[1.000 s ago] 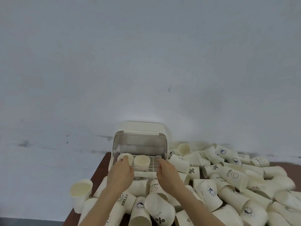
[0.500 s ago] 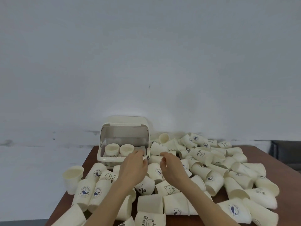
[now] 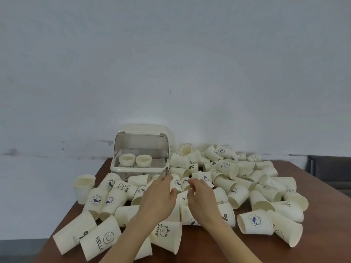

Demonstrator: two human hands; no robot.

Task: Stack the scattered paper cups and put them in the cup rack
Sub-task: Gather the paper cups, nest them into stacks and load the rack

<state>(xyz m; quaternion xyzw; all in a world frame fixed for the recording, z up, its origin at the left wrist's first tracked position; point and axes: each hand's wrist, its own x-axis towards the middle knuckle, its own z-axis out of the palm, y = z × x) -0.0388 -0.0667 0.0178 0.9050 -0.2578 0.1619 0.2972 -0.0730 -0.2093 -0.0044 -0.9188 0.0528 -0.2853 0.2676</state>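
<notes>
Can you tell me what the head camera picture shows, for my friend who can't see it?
Two bare hands, left hand and right hand, reach over a heap of paper cups lying tipped on a brown table. Behind them sits a cup rack with its lid up and two cup stacks standing inside.

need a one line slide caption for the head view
Both hands, left and right, hover empty over scattered paper cups; two stacks stand in the open cup rack.

Cream printed cups (image 3: 254, 222), cream rack (image 3: 140, 147), brown table (image 3: 313, 234)
</notes>
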